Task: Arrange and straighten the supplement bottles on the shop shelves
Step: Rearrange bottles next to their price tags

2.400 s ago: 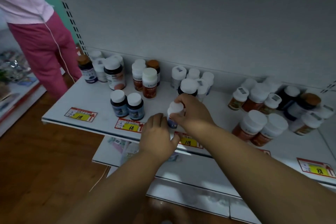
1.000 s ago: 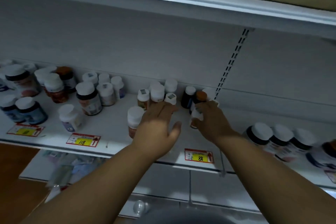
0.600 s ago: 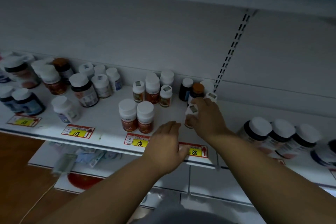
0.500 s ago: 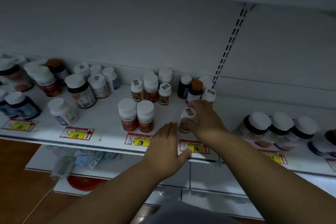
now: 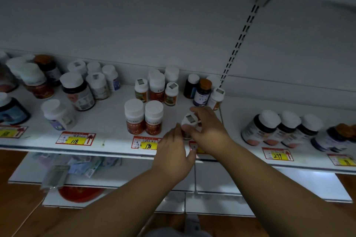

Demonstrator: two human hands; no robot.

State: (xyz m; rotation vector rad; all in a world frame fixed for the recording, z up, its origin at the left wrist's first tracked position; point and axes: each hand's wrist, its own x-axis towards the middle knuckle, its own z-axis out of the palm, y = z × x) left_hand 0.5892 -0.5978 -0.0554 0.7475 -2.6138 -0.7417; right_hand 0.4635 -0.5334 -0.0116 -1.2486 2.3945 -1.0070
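- Right hand (image 5: 209, 131) curled over a small white-capped bottle (image 5: 189, 124), fingers (image 5: 194, 110) wrapped round its cap and far side; bottle near the front edge of the shelf (image 5: 107, 121), tilted slightly, a square sticker on its cap.
- Left hand (image 5: 173, 152) just beside the same bottle, fingertips touching its lower left side, thumb spread toward the shelf lip; fingers fairly straight, gripping nothing.
- Pair of orange-labelled bottles (image 5: 143, 117) upright side by side, just left of the held bottle, above a price tag marked 198 (image 5: 146, 143).
- Cluster of 5 small white-capped bottles (image 5: 157, 86) behind that pair, near the back wall.
- Dark bottle with a brown cap (image 5: 202, 91) behind the right hand, flanked by a white-capped dark bottle and a small white one.
- Row of large dark bottles with white caps (image 5: 279, 129) on the next shelf section to the right, leaning, above a tag reading 299 (image 5: 277, 155).
- More bottles of mixed sizes on the left, a tag marked 118 (image 5: 75, 139) below them.
- Slotted upright rail (image 5: 240, 38) between the 2 shelf sections.
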